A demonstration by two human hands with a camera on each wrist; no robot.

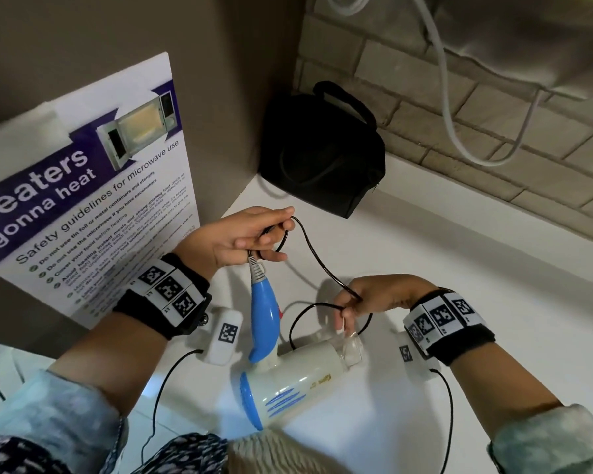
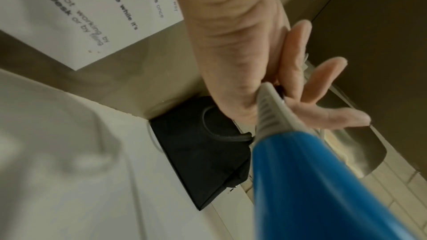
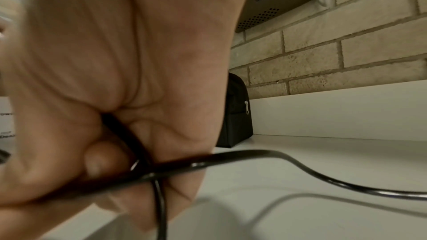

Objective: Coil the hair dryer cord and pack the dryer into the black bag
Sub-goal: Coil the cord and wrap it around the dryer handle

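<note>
While the left hand (image 1: 243, 239) pinches the black cord (image 1: 317, 260) just above the grey strain relief of the hair dryer (image 1: 288, 374), the right hand (image 1: 374, 299) has its fingers curled round two strands of the same cord, a span hanging between the hands. The dryer's blue handle (image 1: 264, 323) points up at the left hand, and its white body lies on the white counter (image 1: 459, 254) below both wrists. Beyond the left fingertips, the black bag (image 1: 322, 155) sits in the corner, seemingly still zipped. To coil well, I would bring each right-hand loop across to the left fingers at matching size, keep the pinch firm, and avoid twisting the cord or dragging the dryer.
</note>
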